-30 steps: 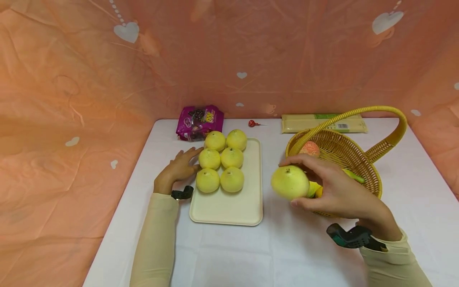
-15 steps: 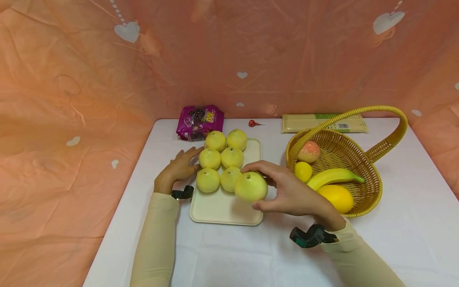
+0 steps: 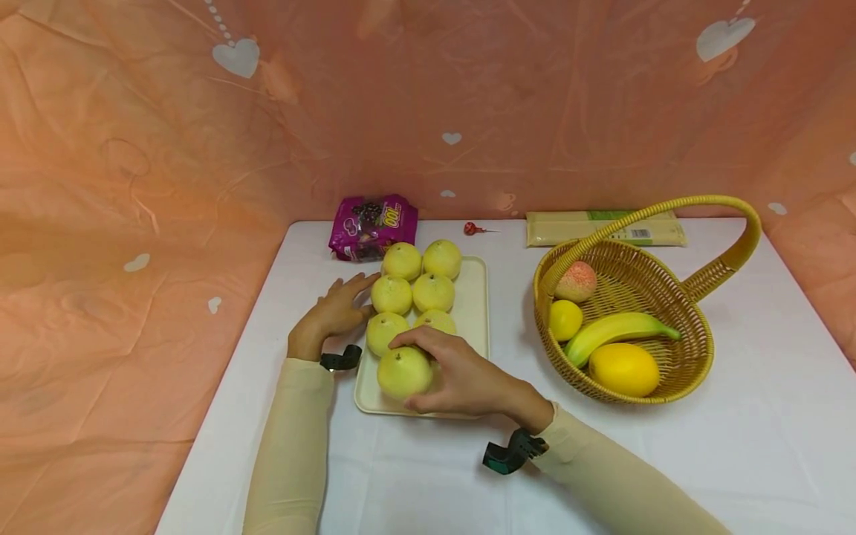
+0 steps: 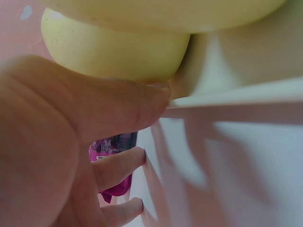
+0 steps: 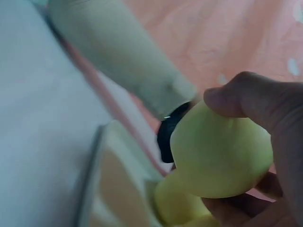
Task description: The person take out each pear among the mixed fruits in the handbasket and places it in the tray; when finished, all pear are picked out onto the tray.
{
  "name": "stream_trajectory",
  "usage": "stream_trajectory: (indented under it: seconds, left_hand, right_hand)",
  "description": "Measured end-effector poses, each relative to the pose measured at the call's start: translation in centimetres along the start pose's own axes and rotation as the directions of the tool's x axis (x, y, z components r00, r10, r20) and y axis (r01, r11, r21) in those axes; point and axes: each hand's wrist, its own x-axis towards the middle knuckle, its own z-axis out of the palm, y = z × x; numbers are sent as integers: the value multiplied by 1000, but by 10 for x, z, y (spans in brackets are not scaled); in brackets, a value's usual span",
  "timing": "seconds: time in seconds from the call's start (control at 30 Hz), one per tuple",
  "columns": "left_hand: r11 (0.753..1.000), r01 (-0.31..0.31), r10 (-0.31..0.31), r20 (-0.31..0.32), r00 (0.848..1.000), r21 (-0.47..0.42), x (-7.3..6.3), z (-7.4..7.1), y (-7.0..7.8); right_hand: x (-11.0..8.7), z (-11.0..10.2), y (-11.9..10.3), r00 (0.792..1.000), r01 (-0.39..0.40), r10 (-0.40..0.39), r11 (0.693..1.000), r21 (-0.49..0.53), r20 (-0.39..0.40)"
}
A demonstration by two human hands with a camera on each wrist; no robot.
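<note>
My right hand (image 3: 468,375) holds a round yellow pear (image 3: 404,373) between thumb and fingers, over the near left part of a cream tray (image 3: 473,312). The right wrist view shows the thumb across the top of this pear (image 5: 220,151) and fingers beneath it. Several like pears (image 3: 433,293) sit in two columns on the tray; the held one partly covers the front row. My left hand (image 3: 334,312) lies at the tray's left edge with fingers extended. In the left wrist view, its thumb (image 4: 128,106) is by the tray rim, close under a pear (image 4: 113,47); contact is unclear.
On the right stands a wicker basket (image 3: 701,349) with a tall handle, holding a banana (image 3: 618,328), a yellow oval fruit (image 3: 625,369), a lemon (image 3: 565,320) and a pinkish ball-shaped fruit (image 3: 578,281). Behind are a purple packet (image 3: 373,227), a small red-handled tool (image 3: 473,229) and a flat beige pack (image 3: 605,229).
My right hand has carried the pear leftward from beside the basket to above the near left of the tray, uncovering the basket's fruit. The left hand has stayed in place.
</note>
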Motion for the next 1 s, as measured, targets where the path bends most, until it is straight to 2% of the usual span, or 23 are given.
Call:
stream_trajectory:
  seconds: [0.23,0.4,0.53,0.67,0.8,1.0]
  left_hand:
    - [1000,-13,13,-3,1000,5,0,-1,1]
    - [1000,-12,12,-6,1000,10,-1,-1,2]
    - [1000,-7,7,-4,1000,12,-1,0,1]
    - [1000,-6,6,-1,1000,17,-1,0,1]
    - [1000,-5,5,2,1000,18,-1,0,1]
    - [1000,14,-14,9,1000,8,0,1,0]
  right_hand:
    - [6,17,11,998,42,-39,996,-83,41]
    - [6,24,12,995,91,-82,984,-150,60]
    - [4,28,11,993,103,-88,972,-210,79]
    - [3,31,11,989,135,-112,945,-299,94]
    - [2,31,10,984,179,-163,907,-380,73]
    - [3,30,9,980,192,-191,874,-447,47]
